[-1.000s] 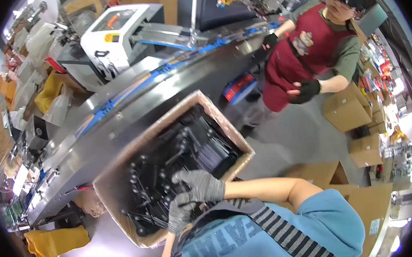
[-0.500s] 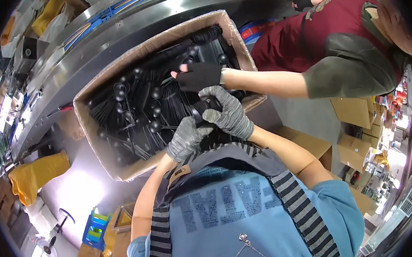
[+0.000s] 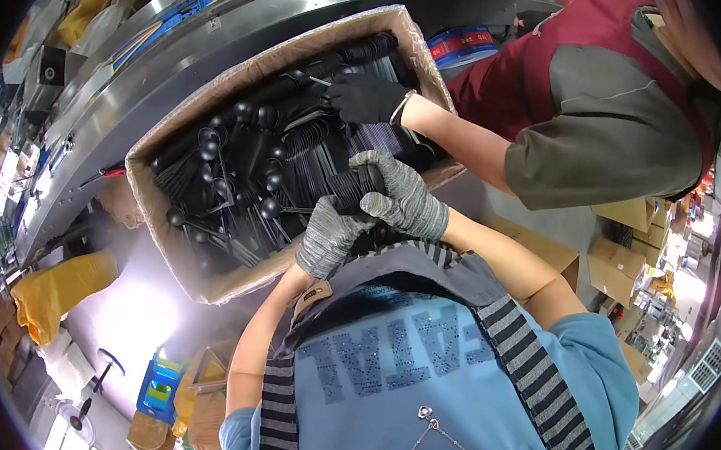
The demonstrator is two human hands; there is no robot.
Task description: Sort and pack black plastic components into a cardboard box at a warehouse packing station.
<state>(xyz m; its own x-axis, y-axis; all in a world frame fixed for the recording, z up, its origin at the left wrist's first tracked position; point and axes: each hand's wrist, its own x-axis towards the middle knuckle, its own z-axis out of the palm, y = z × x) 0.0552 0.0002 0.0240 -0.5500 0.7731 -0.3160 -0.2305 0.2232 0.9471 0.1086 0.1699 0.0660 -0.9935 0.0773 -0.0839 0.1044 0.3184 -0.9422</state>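
Observation:
Both of my hands wear grey knitted gloves and meet at the near side of a large carton (image 3: 182,275) full of black kitchen utensils. Between them is a stack of black utensils (image 3: 350,189) with rounded ends, nested closely together. My left hand (image 3: 328,237) is closed around the stack's lower left side. On the other side my right hand (image 3: 405,201) is closed, thumb and fingers gripping the end. The exact kind of the stacked utensils cannot be made out. Black ladles (image 3: 273,177) with round bowls lie loosely in the carton's left half.
At the right, a co-worker (image 3: 611,107) reaches over the carton; their black-gloved hand (image 3: 368,99) holds a thin utensil. A metal counter (image 3: 279,17) runs behind. A blue-and-red round tub (image 3: 461,46) stands beyond the carton. Cardboard boxes (image 3: 538,250) stand to the right.
The co-worker's hand has moved up and away from my hands, and now holds a thin utensil. My hands stay nearly in place, with the stack now in plainer view.

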